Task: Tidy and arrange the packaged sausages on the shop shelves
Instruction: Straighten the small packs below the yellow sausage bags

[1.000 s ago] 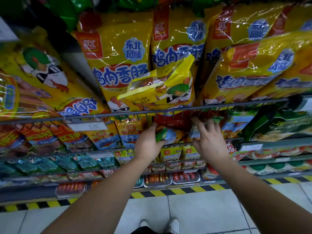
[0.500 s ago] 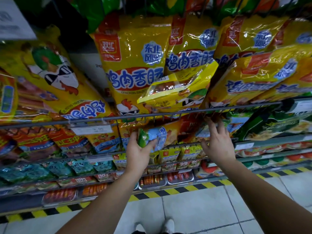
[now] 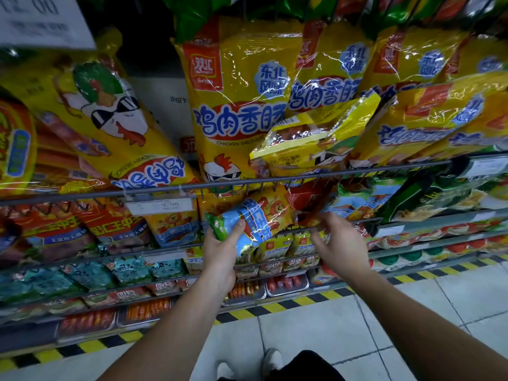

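Note:
My left hand point(image 3: 222, 251) grips a small sausage pack point(image 3: 255, 218) with a blue, green and orange lion print, held tilted just below the upper shelf rail point(image 3: 165, 188). My right hand point(image 3: 339, 244) reaches toward the second shelf, fingers spread beside a red pack point(image 3: 309, 200); whether it grips anything is unclear. Above the rail stand large yellow chicken sausage bags point(image 3: 236, 105). A smaller yellow bag point(image 3: 310, 141) lies tilted across them.
A price tag point(image 3: 159, 206) hangs on the rail. Orange-red packs point(image 3: 110, 229) fill the left of the second shelf, green packs point(image 3: 428, 196) the right. Lower shelves hold teal packs point(image 3: 90, 273) and sausage trays point(image 3: 286, 284). A yellow-black stripe point(image 3: 275, 307) edges the tiled floor.
My left hand has drawn the lion-print pack out from the second shelf and turned it toward me. My right hand slid slightly left and lower. The view has shifted nearer the shelves.

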`<action>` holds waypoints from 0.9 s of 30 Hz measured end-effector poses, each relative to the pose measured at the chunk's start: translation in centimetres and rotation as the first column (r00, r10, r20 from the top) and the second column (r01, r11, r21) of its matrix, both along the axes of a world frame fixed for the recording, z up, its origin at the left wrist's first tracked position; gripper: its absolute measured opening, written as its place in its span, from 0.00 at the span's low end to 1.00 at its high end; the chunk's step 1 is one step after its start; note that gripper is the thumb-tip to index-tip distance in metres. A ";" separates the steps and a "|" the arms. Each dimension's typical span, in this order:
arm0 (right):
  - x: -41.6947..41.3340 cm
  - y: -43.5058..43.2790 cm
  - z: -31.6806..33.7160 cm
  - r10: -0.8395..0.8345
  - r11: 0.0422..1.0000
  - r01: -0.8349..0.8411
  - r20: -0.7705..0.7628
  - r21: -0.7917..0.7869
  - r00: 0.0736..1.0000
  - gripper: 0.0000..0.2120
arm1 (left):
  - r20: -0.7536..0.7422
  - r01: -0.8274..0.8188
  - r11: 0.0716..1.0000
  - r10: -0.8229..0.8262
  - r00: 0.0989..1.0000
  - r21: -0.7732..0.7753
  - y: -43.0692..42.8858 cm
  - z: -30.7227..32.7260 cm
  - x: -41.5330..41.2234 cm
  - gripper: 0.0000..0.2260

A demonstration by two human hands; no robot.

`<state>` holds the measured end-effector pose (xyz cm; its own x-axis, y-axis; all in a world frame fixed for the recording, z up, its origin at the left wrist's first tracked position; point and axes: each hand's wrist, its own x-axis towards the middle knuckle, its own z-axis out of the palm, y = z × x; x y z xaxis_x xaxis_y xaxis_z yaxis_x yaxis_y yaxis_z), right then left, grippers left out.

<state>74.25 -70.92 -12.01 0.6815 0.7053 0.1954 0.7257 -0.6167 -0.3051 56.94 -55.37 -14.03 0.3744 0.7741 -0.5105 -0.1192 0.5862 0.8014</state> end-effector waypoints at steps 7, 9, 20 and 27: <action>-6.1 2.9 -0.7 0.069 0.948 0.271 -0.940 0.166 0.333 0.28 | 0.056 0.036 0.995 -0.031 0.998 -0.089 -1.3 0.1 0.4 0.14; -6.6 3.7 -0.2 0.150 0.909 0.354 -0.965 0.221 0.217 0.19 | 0.056 0.055 0.994 -0.050 0.997 -0.096 -1.9 0.0 0.6 0.16; -0.9 3.1 -1.7 0.203 0.888 0.390 -0.969 0.243 0.142 0.30 | -0.048 0.293 0.949 -0.300 0.953 -0.121 -2.7 0.3 0.6 0.20; 1.1 3.6 -1.8 0.185 0.959 0.163 -0.948 0.232 0.260 0.30 | -0.393 0.522 0.851 -0.463 0.795 0.054 -2.4 1.0 2.9 0.15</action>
